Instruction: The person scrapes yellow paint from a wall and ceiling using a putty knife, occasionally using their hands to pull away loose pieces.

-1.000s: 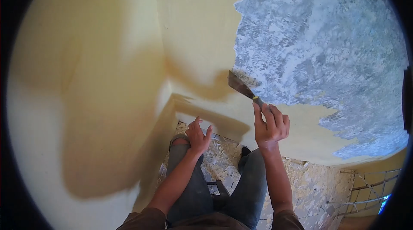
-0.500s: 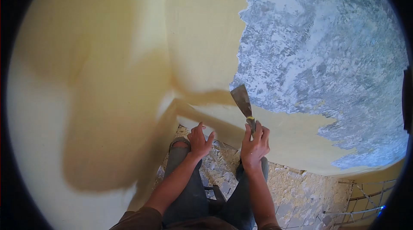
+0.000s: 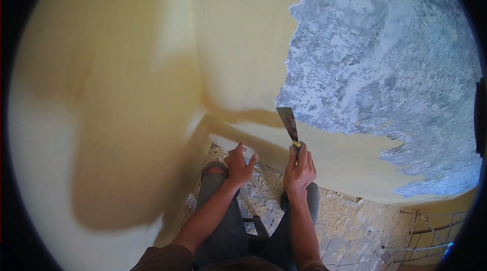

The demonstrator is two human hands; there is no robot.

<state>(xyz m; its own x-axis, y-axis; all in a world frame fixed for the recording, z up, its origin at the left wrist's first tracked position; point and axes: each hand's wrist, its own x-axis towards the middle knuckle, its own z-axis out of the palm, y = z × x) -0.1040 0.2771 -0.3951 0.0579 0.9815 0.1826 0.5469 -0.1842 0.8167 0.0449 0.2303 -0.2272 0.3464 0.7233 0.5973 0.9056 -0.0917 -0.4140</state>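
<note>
My right hand [image 3: 299,169] grips the handle of a metal scraper [image 3: 288,123]. Its blade points up and rests on the yellow painted wall [image 3: 243,43], at the lower left edge of a large scraped grey-white patch [image 3: 385,63]. My left hand [image 3: 239,163] hangs just left of the right one with fingers spread, holding nothing, close to the bottom of the wall near the corner.
The wall corner [image 3: 200,98] runs down the middle, with another yellow wall [image 3: 101,119] to the left. Paint flakes [image 3: 350,220] cover the tiled floor around my legs [image 3: 223,220]. A metal frame [image 3: 431,230] stands at lower right.
My right hand has drawn down and left, swinging the scraper from a slanted reach to nearly upright at the patch's lower left edge. The left hand has barely shifted.
</note>
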